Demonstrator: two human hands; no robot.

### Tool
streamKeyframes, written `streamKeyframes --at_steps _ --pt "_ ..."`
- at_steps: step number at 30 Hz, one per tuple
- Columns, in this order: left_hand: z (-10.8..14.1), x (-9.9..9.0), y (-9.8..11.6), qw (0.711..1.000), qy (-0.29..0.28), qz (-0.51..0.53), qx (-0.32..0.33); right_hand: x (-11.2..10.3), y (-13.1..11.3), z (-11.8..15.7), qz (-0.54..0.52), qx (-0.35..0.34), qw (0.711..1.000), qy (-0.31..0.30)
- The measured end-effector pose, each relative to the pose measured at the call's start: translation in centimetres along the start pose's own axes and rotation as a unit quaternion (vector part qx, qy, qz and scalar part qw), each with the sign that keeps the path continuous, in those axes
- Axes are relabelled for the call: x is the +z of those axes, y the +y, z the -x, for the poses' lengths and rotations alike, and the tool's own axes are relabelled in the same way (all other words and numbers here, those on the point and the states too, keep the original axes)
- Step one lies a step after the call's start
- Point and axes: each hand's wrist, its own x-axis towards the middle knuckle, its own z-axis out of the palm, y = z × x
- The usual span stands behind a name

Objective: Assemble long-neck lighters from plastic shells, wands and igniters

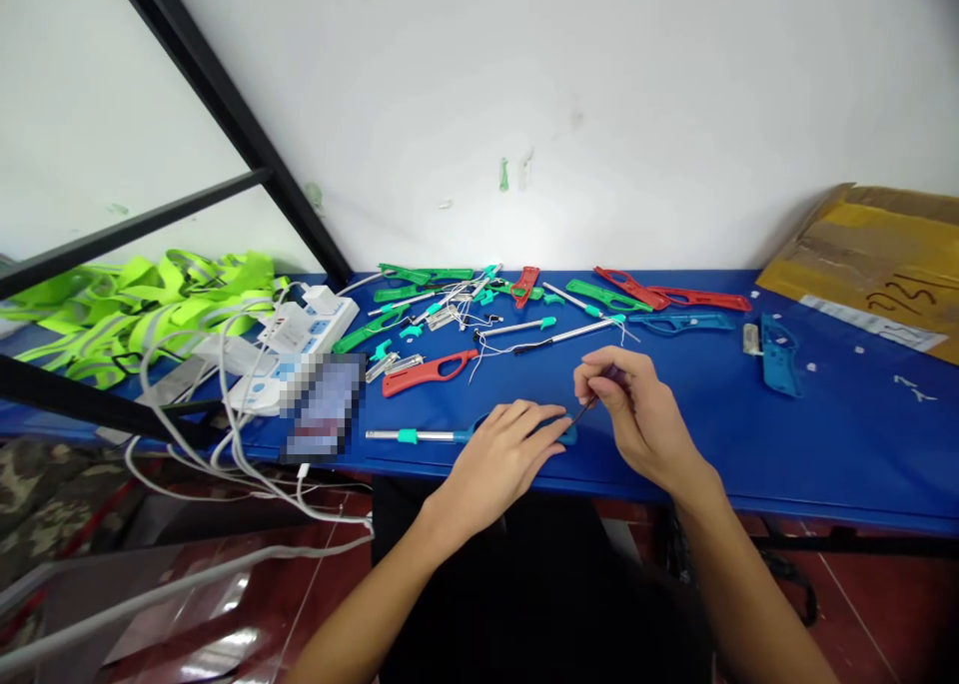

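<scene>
1. a blue lighter [463, 434] is laid near the front edge of the blue tabletop [839, 454], its metal tube pointed to the left and ringed by a teal collar [407, 435].
2. the handle of the lighter is covered and held down by the left hand [513, 444], whose fingers are closed over it and reach to the right.
3. a thin dark tool [584, 410] is pinched between the thumb and fingers of the right hand [636, 404]; it is slanted down toward the handle's right end, though whether contact is made cannot be told.
4. behind the hands, a red case piece [412, 378] is set beside small clear parts [403, 363].
5. farther back, metal tubes [516, 328], white wires and green case pieces [599, 293] are scattered, some overlapped.
6. to the right of these, a long blue case piece [708, 321] is seen just in front of another red one, and a shorter blue piece [780, 356] is placed well apart from the left hand.
7. at the left, a power strip [319, 330] is crowded with white plugs, and yellow-green straps [202, 315] are heaped beyond it.
8. at the far right, a taped cardboard box [869, 255] is stood against the wall.
</scene>
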Motion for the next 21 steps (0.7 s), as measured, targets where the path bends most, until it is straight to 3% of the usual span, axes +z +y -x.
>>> streamKeyframes --at_steps 6,21 --pt "0.05 -0.06 0.0 1.0 -0.004 0.004 -0.004 -0.14 -0.23 0.05 -0.003 0.02 1.0 0.002" --pt "-0.1 -0.16 0.19 1.0 0.008 -0.002 -0.002 -0.08 -0.23 0.08 0.004 -0.005 1.0 -0.017"
